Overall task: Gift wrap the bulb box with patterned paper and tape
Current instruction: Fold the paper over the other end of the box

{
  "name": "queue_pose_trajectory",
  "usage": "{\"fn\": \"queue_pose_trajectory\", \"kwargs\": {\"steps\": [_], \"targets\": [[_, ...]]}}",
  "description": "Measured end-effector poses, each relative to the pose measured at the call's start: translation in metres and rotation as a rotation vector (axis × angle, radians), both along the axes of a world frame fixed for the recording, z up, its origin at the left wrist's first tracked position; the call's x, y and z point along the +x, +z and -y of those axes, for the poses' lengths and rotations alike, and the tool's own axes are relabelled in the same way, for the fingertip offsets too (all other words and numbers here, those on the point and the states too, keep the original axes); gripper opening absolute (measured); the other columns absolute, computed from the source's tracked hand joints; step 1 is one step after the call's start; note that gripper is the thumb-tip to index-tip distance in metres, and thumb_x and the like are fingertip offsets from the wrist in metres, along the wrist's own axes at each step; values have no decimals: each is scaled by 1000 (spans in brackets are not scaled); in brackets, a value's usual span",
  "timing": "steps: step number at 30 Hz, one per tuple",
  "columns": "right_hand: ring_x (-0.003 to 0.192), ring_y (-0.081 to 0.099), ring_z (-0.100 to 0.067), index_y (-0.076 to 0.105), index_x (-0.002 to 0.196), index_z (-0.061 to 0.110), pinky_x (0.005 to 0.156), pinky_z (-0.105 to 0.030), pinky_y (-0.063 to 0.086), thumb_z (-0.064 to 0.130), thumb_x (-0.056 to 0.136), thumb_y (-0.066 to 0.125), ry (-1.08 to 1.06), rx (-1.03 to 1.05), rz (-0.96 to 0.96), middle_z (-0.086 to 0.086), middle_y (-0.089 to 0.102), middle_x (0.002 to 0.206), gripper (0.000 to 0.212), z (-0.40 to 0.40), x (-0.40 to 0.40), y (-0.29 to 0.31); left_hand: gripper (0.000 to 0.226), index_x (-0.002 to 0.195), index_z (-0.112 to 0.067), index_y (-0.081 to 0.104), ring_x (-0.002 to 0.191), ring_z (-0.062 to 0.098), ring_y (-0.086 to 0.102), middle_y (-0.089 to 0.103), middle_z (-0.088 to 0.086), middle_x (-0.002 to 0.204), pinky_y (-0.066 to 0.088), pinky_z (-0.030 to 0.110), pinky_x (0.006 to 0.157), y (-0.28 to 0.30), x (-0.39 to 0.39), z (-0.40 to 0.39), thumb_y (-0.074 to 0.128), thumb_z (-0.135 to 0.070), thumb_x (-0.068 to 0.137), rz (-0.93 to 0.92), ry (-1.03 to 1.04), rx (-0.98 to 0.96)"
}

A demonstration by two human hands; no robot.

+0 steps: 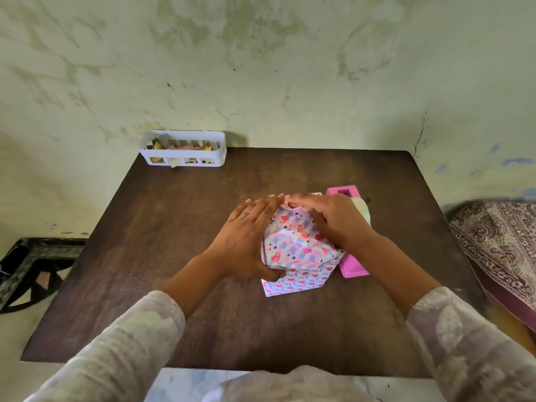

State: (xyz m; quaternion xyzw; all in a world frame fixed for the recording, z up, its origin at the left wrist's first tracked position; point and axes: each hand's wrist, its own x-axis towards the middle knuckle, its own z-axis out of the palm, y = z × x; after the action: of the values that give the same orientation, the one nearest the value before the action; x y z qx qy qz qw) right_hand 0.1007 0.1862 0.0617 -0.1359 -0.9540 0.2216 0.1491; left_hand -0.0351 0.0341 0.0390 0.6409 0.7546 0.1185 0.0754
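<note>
Folding stage: the left hand [246, 236] and right hand [327, 219], fingers pressed flat, hold patterned paper [293, 250] over the bulb box mid-table [174, 227]. Next, probably, tape from the pink dispenser [352, 268] secures the flap.

No legible text or labels anywhere.

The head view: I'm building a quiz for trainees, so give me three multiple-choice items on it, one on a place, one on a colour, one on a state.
1. Where is the white basket? A far left corner of the table B near edge C on the floor
2. The tape dispenser beside the wrapped box is: A blue B pink C black
3. The hands are: A off the box B both on it C one raised

A: basket sits by the wall.
B: dispenser's body is pink.
B: left hand and right hand press the paper.
</note>
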Motion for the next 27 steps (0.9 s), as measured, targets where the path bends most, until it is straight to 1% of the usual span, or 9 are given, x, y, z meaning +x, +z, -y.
{"fn": "queue_pose_trajectory", "kwargs": {"steps": [3,5,7,10,14,16,18,22,27], "targets": [[112,59,-27,46,137,21,94,-36,44,2,90,49,69,118,176,-7,62,124,50,-6,7,1,122,147,-28,-7,132,-3,-9,6,-7,158,-23,19,104,2,2,-1,66,-73,60,-5,16,-26],[115,57,-25,43,138,23,95,-33,42,6,93,45,82,84,169,-5,60,127,49,-6,11,0,120,148,-30,-2,139,4,0,11,-6,158,-15,24,108,3,3,1,63,-76,59,-46,29,-21],[110,60,-21,43,138,24,90,-22,42,14,96,45,89,7,137,-4,61,126,43,-5,17,-1,119,150,-27,6,143,17,17,18,-3,156,-6,31,111,1,4,2,61,-80,58,-105,33,-19],[103,62,-12,42,138,26,81,-5,41,40,93,39,102,-124,132,0,60,127,48,-4,28,-2,115,150,-30,10,142,20,17,18,-4,155,0,40,115,0,3,2,57,-82,59,-171,25,-42],[127,37,5,31,137,43,105,-14,29,67,84,39,197,-318,191,15,41,143,58,-6,49,-3,106,148,-37,10,142,21,14,18,-2,155,7,47,113,-1,0,0,50,-84,62,-242,-3,-37],[133,29,6,18,135,53,111,-24,29,69,74,53,223,-394,265,23,28,147,72,-5,56,-5,105,148,-39,8,142,19,10,15,-3,157,5,47,112,-4,0,0,50,-83,63,-254,1,-40],[137,13,3,10,137,53,114,-28,16,64,69,65,217,-270,327,28,14,149,88,-4,58,-6,104,148,-39,5,143,18,8,12,-5,158,2,47,113,-4,1,1,52,-82,64,-238,1,-43],[126,-4,8,15,139,43,96,-1,-19,35,87,63,204,-10,300,29,14,138,71,-6,52,-3,104,148,-40,-1,144,10,-8,-5,-14,157,-14,46,110,-3,8,0,52,-80,68,-237,23,-54],[141,-1,-11,21,140,35,92,-5,-24,38,88,60,165,62,282,16,23,152,65,-6,49,-5,105,141,-40,-19,134,2,-31,-27,-19,146,-35,41,100,-5,14,-2,50,-79,72,-226,61,-101]]}}
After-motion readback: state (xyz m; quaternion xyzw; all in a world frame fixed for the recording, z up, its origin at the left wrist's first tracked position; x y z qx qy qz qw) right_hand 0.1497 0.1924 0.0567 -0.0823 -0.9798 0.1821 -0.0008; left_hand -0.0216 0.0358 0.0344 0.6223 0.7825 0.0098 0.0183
